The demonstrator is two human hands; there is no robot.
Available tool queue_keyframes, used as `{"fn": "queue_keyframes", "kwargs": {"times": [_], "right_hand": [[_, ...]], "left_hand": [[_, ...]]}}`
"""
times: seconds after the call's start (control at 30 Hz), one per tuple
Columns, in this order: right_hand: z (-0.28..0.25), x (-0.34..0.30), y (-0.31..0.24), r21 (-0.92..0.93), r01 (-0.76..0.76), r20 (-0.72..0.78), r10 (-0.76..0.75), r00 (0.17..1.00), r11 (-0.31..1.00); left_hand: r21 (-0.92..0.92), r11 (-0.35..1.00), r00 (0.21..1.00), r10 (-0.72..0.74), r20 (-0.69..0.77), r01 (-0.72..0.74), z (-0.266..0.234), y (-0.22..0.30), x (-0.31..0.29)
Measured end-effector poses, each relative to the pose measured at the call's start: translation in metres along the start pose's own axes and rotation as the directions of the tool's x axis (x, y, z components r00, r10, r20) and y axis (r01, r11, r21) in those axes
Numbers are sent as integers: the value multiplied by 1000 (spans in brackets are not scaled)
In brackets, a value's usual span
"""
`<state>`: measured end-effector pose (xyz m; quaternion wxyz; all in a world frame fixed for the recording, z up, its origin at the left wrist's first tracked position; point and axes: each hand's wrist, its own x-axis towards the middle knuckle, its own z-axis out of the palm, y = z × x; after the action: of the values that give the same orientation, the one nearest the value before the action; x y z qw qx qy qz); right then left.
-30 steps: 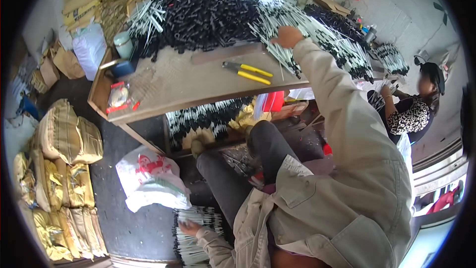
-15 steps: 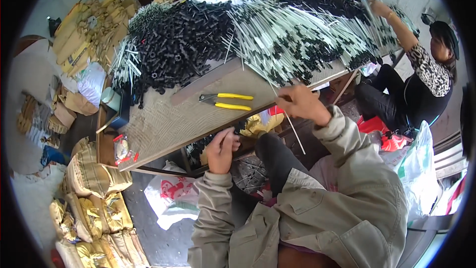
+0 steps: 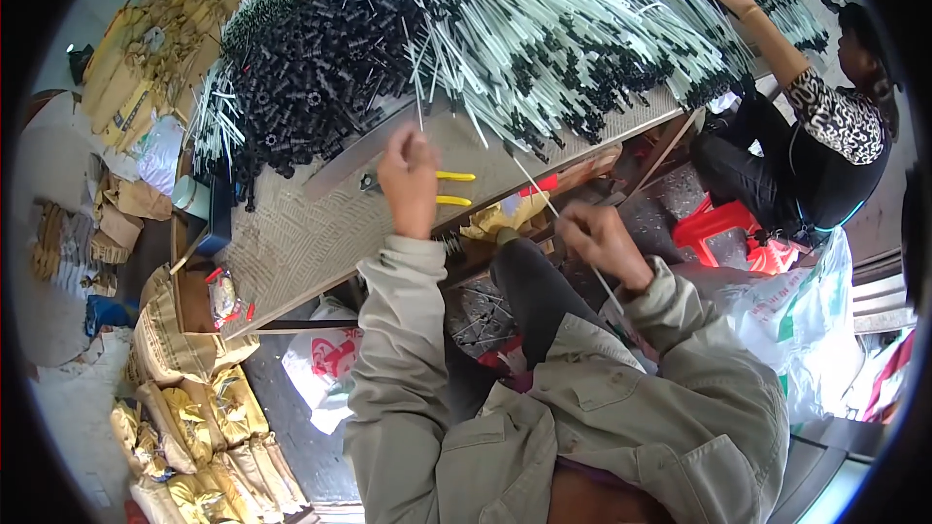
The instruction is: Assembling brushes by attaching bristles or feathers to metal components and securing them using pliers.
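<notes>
My right hand (image 3: pixel 602 241) is closed round a thin white rod (image 3: pixel 534 180), which slants from over the bench edge down past my wrist. Over the bench, my left hand (image 3: pixel 408 180) has its fingers drawn together at the lower end of another thin white rod (image 3: pixel 419 109) hanging off the pile. Those fingertips are slightly blurred. Behind that hand lie pliers with yellow handles (image 3: pixel 456 176), their middle hidden. Just beyond is a large heap of short black ribbed parts (image 3: pixel 325 87), and right of it a broad pile of white rods with black ends (image 3: pixel 544 49).
The patterned bench top (image 3: pixel 291 243) ends near my knees. A small red-capped packet (image 3: pixel 225 296) lies at its left corner. A co-worker (image 3: pixel 825 146) sits at right, reaching to the rods. Plastic bags (image 3: pixel 806 320) stand at right; wrapped bundles (image 3: pixel 194 427) lie on the floor at left.
My left hand has moved up and forward from below the bench edge to the pile's front. My right hand, still with its rod, has dropped lower. The view has shifted slightly.
</notes>
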<state>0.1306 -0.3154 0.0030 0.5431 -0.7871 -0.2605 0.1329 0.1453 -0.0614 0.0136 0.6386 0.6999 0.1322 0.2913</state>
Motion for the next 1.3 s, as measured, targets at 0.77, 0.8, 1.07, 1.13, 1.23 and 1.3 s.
{"fn": "queue_keyframes", "kwargs": {"times": [0.77,0.8,1.07,1.13,1.23,1.3], "right_hand": [[27,238,-66,-889,113,-168,-546,821,443],[32,254,-70,-898,90,-146,-484,863,432],[5,199,-94,-619,252,-412,-581,702,744],[0,149,-102,-491,364,-549,-606,576,791],[-12,99,-72,-462,555,-546,-715,436,692],[-14,54,-51,-474,451,-570,-654,497,756]], "left_hand": [[620,778,948,-113,297,-101,28,-22,99],[640,761,950,-113,291,-105,22,-28,99],[118,952,892,-305,334,282,-30,14,51],[1,938,891,-329,314,346,-30,11,45],[-188,974,984,-98,147,126,-22,-7,40],[28,958,905,-280,319,287,-17,-12,21]]}}
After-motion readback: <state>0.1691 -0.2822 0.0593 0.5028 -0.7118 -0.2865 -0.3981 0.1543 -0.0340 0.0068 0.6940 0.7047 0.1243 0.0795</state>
